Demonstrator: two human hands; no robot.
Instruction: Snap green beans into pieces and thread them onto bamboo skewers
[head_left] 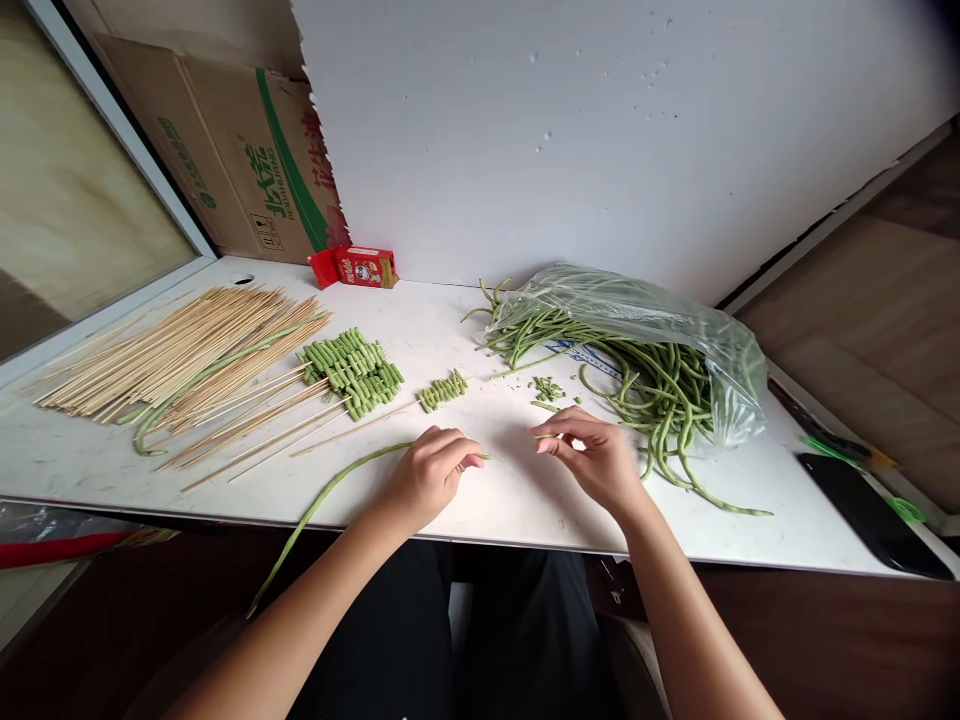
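My left hand (435,470) is closed on a long green bean (330,487); one end pokes out past the fingertips and the rest trails left over the table's front edge. My right hand (589,455) pinches a small green piece of bean (541,436), largely hidden by the fingers. Between the hands there is a gap. Just beyond them lies a skewer threaded with short bean pieces (442,391). A stack of filled bean skewers (354,370) sits to its left. Small bean scraps (547,388) lie behind my right hand.
Many bare bamboo skewers (172,350) are spread at the left, with a long bean (217,368) across them. A clear plastic bag (637,310) spills long beans (667,390) at the right. A red box (367,267) stands at the back; a black phone (870,510) lies far right.
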